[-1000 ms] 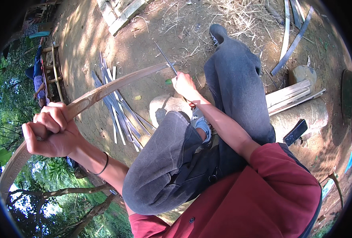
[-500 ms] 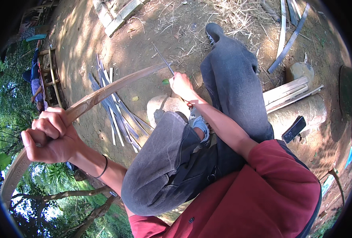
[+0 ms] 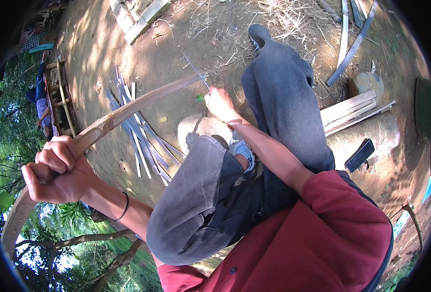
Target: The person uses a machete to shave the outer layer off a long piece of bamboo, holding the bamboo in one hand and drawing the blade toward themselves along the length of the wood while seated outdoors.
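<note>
My left hand (image 3: 62, 173) is closed round a long, flat brown strip (image 3: 145, 101), which looks like split bamboo. The strip runs from the lower left, past my fist, and out over the ground toward my right hand. My right hand (image 3: 219, 104) is wrapped round the handle of a thin-bladed knife (image 3: 193, 66), its blade pointing away and to the left. The blade crosses the strip's far end; whether it touches is too small to tell. My fingers hide the knife's handle.
Several dark and pale strips (image 3: 145, 138) lie in a pile on the ground, beside a stone (image 3: 196, 129). Split wood pieces (image 3: 349, 112) rest on a log (image 3: 383, 131) at right, with a phone (image 3: 360, 155) close by. Far left, a person (image 3: 42, 104) is near a bamboo frame.
Both hands keep their hold on the strip and the knife. Along with the whole scene, they appear slightly farther left in the picture.
</note>
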Demonstrator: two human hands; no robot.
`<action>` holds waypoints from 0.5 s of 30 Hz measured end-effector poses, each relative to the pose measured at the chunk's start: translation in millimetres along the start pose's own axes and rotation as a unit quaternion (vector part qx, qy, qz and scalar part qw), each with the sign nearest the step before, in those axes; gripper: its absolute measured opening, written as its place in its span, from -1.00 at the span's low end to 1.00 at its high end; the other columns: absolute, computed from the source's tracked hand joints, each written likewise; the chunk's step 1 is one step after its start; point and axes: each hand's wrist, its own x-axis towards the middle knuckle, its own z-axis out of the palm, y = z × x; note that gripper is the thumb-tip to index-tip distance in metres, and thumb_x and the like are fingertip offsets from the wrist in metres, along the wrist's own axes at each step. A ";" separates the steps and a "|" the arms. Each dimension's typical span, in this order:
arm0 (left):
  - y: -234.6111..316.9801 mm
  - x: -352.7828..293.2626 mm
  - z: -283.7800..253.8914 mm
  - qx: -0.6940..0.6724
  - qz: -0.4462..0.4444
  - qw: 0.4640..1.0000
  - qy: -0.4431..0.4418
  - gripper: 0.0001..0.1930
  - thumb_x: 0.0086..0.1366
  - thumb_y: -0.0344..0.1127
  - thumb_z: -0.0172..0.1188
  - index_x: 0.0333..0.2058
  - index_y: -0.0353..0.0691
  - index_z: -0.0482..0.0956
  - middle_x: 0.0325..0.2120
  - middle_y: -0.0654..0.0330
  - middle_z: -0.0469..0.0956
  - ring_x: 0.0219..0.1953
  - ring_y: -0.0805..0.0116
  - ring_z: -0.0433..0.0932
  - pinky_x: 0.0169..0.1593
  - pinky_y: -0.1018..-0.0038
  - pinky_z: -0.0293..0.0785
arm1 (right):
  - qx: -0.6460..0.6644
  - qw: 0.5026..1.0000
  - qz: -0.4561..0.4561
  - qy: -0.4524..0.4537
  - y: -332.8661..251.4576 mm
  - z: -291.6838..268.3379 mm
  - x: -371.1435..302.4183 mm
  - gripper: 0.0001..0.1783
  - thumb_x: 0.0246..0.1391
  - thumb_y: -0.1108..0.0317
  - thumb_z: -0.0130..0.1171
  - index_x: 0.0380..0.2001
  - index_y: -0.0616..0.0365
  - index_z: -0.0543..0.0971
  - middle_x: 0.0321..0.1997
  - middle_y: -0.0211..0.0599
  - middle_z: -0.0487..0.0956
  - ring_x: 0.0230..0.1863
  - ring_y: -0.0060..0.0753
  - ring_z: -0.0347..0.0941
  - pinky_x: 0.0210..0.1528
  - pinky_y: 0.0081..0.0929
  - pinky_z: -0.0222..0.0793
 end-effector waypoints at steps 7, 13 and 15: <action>4.0 -7.3 -3.2 -0.003 -0.009 1.000 0.005 -0.54 0.30 -0.14 -0.14 -0.73 0.01 -0.11 -0.90 0.37 -0.10 -0.83 0.53 -0.21 -0.68 0.52 -0.19 | 0.022 0.999 -0.028 -0.025 -46.1 -17.6 -27.7 -0.71 0.14 0.26 -0.07 -0.26 0.24 0.53 -0.37 0.14 0.59 -0.25 0.21 0.56 -0.15 0.02 0.47; 2.4 2.5 4.6 -0.043 -0.033 0.999 -0.002 -0.54 0.26 -0.18 -0.09 -0.73 0.02 -0.11 -0.88 0.37 -0.12 -0.79 0.52 -0.22 -0.64 0.52 -0.18 | 0.047 0.999 0.005 0.021 30.3 15.9 9.2 -0.68 0.10 0.20 0.04 -0.34 0.29 0.53 -0.50 0.14 0.56 -0.30 0.21 0.56 -0.22 -0.03 0.48; 2.0 2.2 2.5 -0.052 -0.036 0.998 -0.004 -0.54 0.25 -0.18 -0.09 -0.74 0.02 -0.11 -0.88 0.37 -0.12 -0.79 0.52 -0.22 -0.65 0.52 -0.19 | 0.046 0.999 -0.002 0.014 24.2 15.2 11.9 -0.69 0.08 0.22 0.02 -0.34 0.29 0.55 -0.43 0.15 0.58 -0.28 0.21 0.56 -0.18 -0.03 0.48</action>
